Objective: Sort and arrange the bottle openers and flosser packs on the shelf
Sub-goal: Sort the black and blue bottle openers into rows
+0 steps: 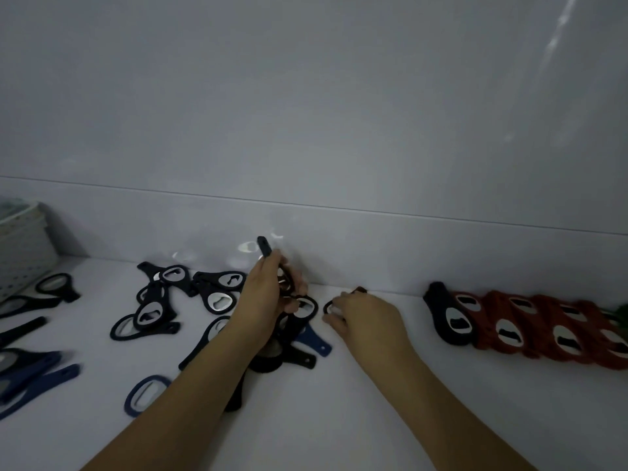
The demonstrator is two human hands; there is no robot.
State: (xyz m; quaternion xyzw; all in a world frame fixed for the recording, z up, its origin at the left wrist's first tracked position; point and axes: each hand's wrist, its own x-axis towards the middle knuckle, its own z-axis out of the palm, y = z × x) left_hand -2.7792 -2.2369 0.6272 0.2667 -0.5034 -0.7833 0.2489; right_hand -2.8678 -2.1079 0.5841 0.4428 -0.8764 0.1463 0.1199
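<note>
A white perforated basket [20, 246] stands at the far left of the shelf [339, 419]. Loose black and blue bottle openers [153, 314] lie scattered beside it. The left hand [268, 294] grips a black opener [264, 247], handle up. The right hand [365, 317] pinches another opener [328, 305] on the shelf. At right, red openers [543, 328] overlap in a row

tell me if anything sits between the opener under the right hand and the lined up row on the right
Nothing visible does. The right hand rests on a black opener near the back wall, and the shelf between it and the overlapping row of openers shows only bare white surface. The loose pile lies to the other side.
</note>
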